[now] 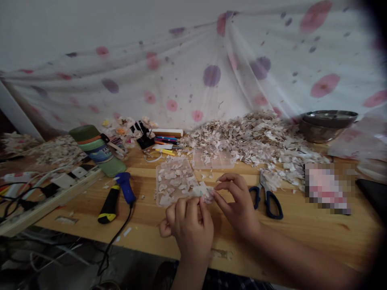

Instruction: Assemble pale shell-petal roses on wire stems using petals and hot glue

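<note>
While the left hand [193, 225] pinches a small, pale, petal-like piece [206, 192] between thumb and forefinger, the right hand [240, 203] takes hold of its right edge with the tips of thumb and forefinger. The piece is up in front of the person, above the wooden surface [169, 241] and near the right edge of a clear tray [174, 181] in which many thin, whitish flakes are spread. Something small and green shows on the piece, too small to make out.

Behind that tray and to its right, a second clear tray [213, 158] holds more flakes, with a large heap of flakes [256, 133] around and behind it, reaching toward the spotted cloth [181, 80]. Just right of the right hand lie open scissors [267, 197] with dark handles toward the person. Stacked metal bowls [328, 125] stand at the far right.

On the left, a blue tool [125, 187] with a black cord lies beside a black and yellow handle [109, 205]. Behind them a green bottle [98, 151] leans to the left near a power strip [65, 185]. Pens [165, 139] lie behind the first tray.
</note>
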